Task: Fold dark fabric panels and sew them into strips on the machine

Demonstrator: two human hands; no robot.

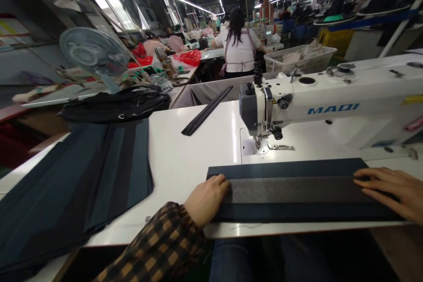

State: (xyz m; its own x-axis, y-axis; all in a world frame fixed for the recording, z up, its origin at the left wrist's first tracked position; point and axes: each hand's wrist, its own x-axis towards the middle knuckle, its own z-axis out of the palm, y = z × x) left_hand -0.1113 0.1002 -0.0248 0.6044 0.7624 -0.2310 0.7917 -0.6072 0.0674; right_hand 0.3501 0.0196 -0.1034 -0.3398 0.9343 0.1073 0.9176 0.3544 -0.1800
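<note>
A long dark blue fabric panel (291, 212) lies flat along the front edge of the white table, with a grey strip (284, 190) running lengthwise over its middle. My left hand (209, 199) rests at the left end, its fingers curled together on the end of the strip. At the other end, my right hand (393, 189) lies with fingers stretched out and apart, the tips touching the strip and panel. Just behind the panel stands a white sewing machine (330, 99); its presser foot (258, 142) is away from the fabric.
A stack of dark blue panels (79, 176) covers the table's left side, with a black bag (119, 105) behind it. A narrow dark strip (206, 112) lies near the back edge. Beyond are a fan (94, 53), a co-worker (239, 46) and a white basket (300, 58).
</note>
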